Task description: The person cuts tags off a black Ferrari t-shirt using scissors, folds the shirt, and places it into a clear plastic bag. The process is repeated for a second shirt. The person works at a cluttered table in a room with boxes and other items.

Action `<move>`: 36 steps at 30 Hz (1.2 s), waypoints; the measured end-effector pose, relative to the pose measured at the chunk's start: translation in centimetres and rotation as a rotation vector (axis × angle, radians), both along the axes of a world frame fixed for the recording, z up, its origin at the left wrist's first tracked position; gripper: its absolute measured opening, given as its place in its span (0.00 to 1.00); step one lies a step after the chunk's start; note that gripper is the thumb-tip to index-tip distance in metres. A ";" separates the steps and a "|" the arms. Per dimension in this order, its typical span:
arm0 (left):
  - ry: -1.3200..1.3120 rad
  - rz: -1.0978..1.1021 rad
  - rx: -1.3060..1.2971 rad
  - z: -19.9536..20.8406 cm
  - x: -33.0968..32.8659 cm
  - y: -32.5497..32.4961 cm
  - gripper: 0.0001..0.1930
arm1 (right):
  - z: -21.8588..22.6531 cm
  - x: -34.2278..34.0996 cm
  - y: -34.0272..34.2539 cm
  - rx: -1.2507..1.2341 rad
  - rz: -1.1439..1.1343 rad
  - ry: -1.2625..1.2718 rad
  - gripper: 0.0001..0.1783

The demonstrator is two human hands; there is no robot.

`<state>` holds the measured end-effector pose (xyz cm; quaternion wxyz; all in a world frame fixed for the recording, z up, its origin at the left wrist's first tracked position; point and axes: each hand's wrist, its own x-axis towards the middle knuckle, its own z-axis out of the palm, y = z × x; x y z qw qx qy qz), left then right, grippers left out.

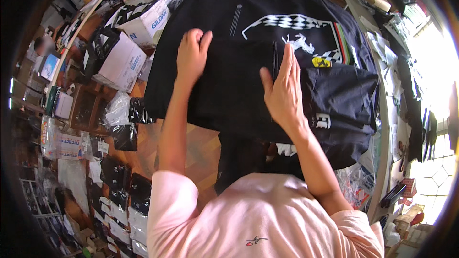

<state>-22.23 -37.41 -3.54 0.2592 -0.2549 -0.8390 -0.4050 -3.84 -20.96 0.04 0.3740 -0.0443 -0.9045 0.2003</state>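
Black printed garments (224,86) lie spread out in front of me. The far part carries a black-and-white checkered border, a white horse figure (300,43) and a yellow badge (321,62). Across the nearer half lies a plain black layer, its far edge running between my hands. My left hand (192,57) is on the left side of the cloth, its fingers curled and appearing to pinch that layer. Flat on its side, my right hand (285,91) rests right of the middle, fingers straight together and thumb apart. Beside it, a bunched black piece (342,95) bears a small white print.
Cardboard boxes (126,62) with dark packed goods stand at the left. A clear plastic bag (117,108) and several black plastic packages (125,136) lie on the wooden floor (201,148). Along the right runs a ledge (382,162) with papers, by a bright window (437,177).
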 end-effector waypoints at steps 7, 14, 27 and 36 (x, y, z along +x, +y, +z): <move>-0.553 0.026 0.001 3.1 10.1 -3.2 0.34 | -1.8 1.5 0.8 -0.229 0.099 -0.188 0.32; -1.020 -0.296 0.451 4.3 7.7 -6.6 0.28 | -4.4 0.2 -2.3 -0.412 0.229 -0.082 0.31; -0.664 -0.850 0.244 13.4 16.8 14.4 0.16 | 10.1 3.9 12.1 -1.534 0.777 -0.414 0.18; 0.160 -0.501 -0.278 5.9 17.7 19.1 0.22 | 2.0 13.9 29.1 -1.399 0.078 -0.153 0.12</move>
